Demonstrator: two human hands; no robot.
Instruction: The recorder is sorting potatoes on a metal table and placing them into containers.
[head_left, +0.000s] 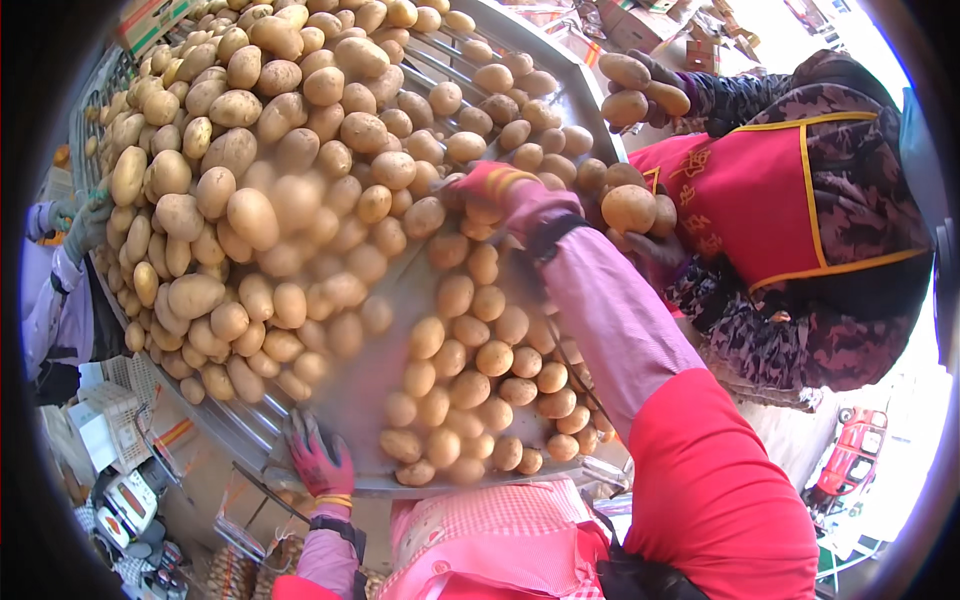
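A big heap of potatoes (285, 187) covers the left and back of a metal sorting table (367, 472). My left hand (321, 456), in a pink and grey glove, rests on the table's near rim with fingers apart, holding nothing. My right hand (499, 191), gloved in pink, reaches across to the potatoes in the middle; its fingertips are partly hidden and blurred, so whether it grips one cannot be told. Below my right hand, a smaller group of potatoes (495, 358) lies on the flat part of the table. Part of the view is hazy.
A co-worker in a red apron (750, 202) stands at the right, holding several potatoes (630, 82) in one gloved hand, the other beside more. Another person's gloved hand (88, 225) touches the heap's left edge. Plastic crates (120, 409) and a scale (129, 506) stand lower left.
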